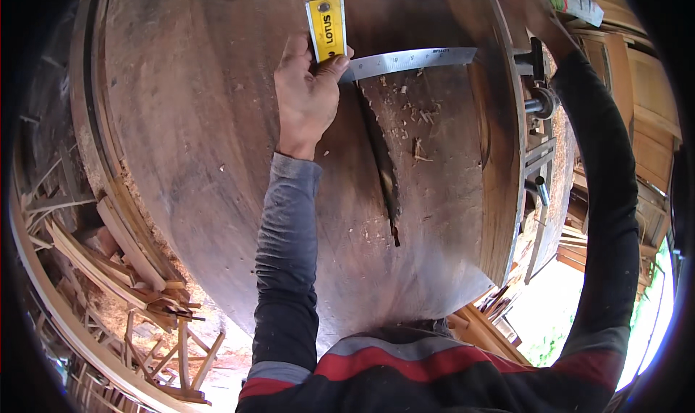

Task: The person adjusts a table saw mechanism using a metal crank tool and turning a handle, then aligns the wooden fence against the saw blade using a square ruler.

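My left hand [308, 102] is closed round the yellow and silver stock of a try square [327, 29]. The square's steel blade [413, 62] lies across a broad brown wooden slab [239, 196], pointing right. Just below the blade, a long dark crack [380, 159] with ragged edges runs through the wood. Wood chips [420, 149] are scattered beside it. My right hand [525, 7] reaches to the slab's far right edge; it is dim and its fingers do not show clearly, so I cannot tell whether it holds anything.
A metal vise [543, 103] sits against the slab's right edge. Near my right hand lies a green and white packet [575, 0]. Wooden offcuts and frames [174, 340] are heaped at the lower left, with sawdust around them. Wooden panels [648, 87] stand at the right.
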Demonstrator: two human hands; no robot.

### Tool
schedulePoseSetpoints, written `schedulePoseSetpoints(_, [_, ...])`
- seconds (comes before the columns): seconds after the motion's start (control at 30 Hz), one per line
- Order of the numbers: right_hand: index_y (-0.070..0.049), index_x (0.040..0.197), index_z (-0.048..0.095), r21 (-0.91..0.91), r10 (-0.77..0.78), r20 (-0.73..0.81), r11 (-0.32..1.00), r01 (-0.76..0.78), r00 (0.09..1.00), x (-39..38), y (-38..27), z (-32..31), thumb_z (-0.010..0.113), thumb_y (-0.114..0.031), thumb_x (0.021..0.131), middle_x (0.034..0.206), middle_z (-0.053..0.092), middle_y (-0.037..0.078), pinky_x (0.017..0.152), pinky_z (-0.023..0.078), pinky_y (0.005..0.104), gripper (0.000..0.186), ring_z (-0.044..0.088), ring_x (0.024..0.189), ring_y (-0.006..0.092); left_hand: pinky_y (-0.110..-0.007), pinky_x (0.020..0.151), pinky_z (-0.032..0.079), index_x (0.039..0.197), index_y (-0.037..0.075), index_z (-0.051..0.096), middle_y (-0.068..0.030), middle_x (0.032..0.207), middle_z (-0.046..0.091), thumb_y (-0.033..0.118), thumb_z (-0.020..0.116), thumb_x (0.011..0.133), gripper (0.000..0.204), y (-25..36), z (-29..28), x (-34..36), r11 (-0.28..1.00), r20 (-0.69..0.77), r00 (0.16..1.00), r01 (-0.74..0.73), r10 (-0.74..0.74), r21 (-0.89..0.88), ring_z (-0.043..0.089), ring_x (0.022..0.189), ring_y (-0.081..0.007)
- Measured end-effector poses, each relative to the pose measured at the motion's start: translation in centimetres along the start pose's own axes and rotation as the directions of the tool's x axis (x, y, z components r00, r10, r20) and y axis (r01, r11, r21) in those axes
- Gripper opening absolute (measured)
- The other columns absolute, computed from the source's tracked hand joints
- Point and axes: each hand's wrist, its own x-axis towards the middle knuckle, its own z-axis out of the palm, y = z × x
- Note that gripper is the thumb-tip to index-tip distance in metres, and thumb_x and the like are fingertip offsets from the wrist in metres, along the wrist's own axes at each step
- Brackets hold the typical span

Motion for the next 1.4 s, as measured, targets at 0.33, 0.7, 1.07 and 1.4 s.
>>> schedulePoseSetpoints(0.33, [0.002,0.138,0.044,-0.861,-0.442,0.251,0.305,0.407,0.861,-5.7,0.0,1.6,0.047,-0.011,0.099,0.145,0.044,0.020,0.106,0.039,0.0420,0.042,0.046,0.130,0.0369,-0.029,0.084,0.055,0.112,-0.004,0.055,-0.0119,0.100,0.068,-0.006,0.065,0.088,0.026,-0.4,0.2,0.0,0.998,-0.011,1.000,0.000,0.000,-0.060,0.068,0.093,-0.0172])
schedulePoseSetpoints(0.7, [-0.001,0.134,0.048,-0.580,0.018,0.791,-0.293,0.760,0.611,-12.6,-2.1,-5.3,0.074,-0.016,0.079,0.135,0.055,0.015,0.098,0.051,0.0408,0.063,0.058,0.119,0.0315,-0.027,0.086,0.051,0.102,-0.001,0.059,-0.0093,0.096,0.071,-0.005,0.065,0.086,0.017,-0.3,0.6,0.0,0.997,-0.003,1.000,-0.023,0.023,0.079,0.067,0.090,-0.0140])
schedulePoseSetpoints(1.07, [-0.003,0.124,0.058,-0.305,0.555,-0.162,0.758,-0.576,0.816,-11.1,-0.6,-2.4,0.040,-0.064,0.097,0.068,0.058,0.004,0.045,0.039,0.0240,0.069,0.060,0.062,0.0119,-0.029,0.085,0.052,0.106,-0.002,0.058,-0.0083,0.097,0.068,-0.004,0.065,0.087,0.021,-0.7,0.1,0.1,1.000,0.005,1.000,-0.006,0.006,0.030,0.067,0.091,-0.0152])
schedulePoseSetpoints(1.4, [-0.017,0.148,0.037,-0.579,0.204,0.650,-0.491,0.651,0.732,-12.2,-1.8,-8.7,0.058,-0.060,0.078,0.158,0.026,0.009,0.121,0.022,0.0462,0.085,0.024,0.146,0.0265,-0.027,0.085,0.050,0.105,-0.001,0.056,-0.0095,0.098,0.070,-0.002,0.063,0.089,0.018,0.2,0.7,0.0,1.000,0.024,1.000,0.012,-0.011,-0.016,0.065,0.092,-0.0135])
